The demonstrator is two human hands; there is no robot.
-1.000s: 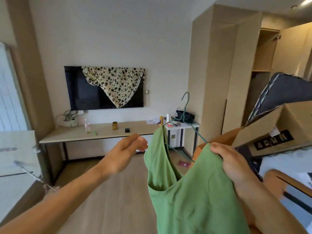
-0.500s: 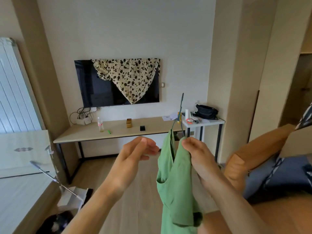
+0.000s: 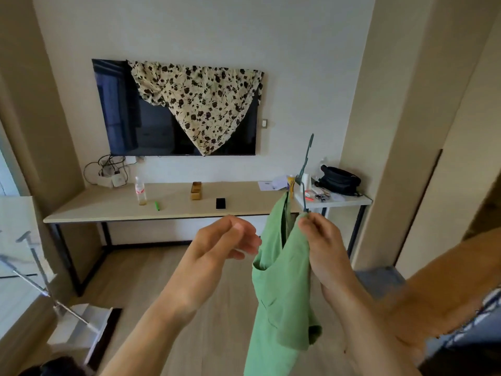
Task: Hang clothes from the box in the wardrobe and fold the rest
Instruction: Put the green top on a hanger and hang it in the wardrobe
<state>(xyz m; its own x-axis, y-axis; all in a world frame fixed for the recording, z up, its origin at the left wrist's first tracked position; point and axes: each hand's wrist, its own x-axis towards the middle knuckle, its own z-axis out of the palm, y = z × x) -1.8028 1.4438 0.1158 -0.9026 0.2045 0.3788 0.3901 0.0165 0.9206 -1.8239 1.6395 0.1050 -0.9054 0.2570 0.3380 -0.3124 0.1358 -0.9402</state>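
A green top (image 3: 282, 289) hangs in front of me from a thin teal wire hanger (image 3: 305, 169), whose hook sticks up above the cloth. My right hand (image 3: 322, 248) pinches the top's shoulder together with the hanger wire. My left hand (image 3: 219, 248) hovers just left of the garment, fingers loosely curled and holding nothing. A brown cardboard box flap (image 3: 439, 280) shows blurred at the right edge. The wardrobe is out of view.
A long desk (image 3: 108, 213) holds a bottle (image 3: 140, 191), a phone (image 3: 220, 203) and a small box. A floral cloth (image 3: 200, 104) drapes over the wall TV. A white side table (image 3: 344, 202) carries a black bag (image 3: 340, 180). Wooden floor lies below.
The view swung left, away from the wardrobe and box. The hanger turned edge-on and the top now hangs narrow. My left hand drew closer to the garment.
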